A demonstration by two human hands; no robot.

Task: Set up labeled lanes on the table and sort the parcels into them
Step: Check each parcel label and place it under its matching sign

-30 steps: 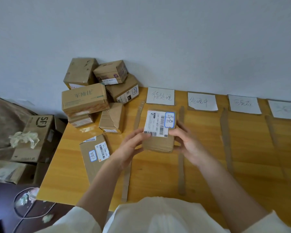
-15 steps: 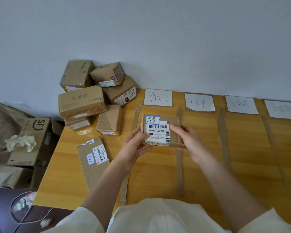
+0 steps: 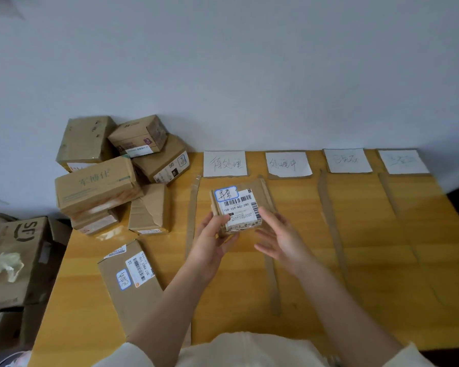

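Left hand (image 3: 210, 250) grips the small brown cardboard parcel with white barcode label (image 3: 237, 210) above the counter's (image 3: 382, 260) first lane, long axis slightly tilted; right hand (image 3: 281, 239) open, just beside its right edge, nearer the right-hand lanes.

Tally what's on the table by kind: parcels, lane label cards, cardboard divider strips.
Parcels: 8 visible, counting the held parcel, the flat parcel near the front edge, and 6 in the pile at the back left (more could be hidden behind)
Label cards: 4
Divider strips: 4
Total: 16
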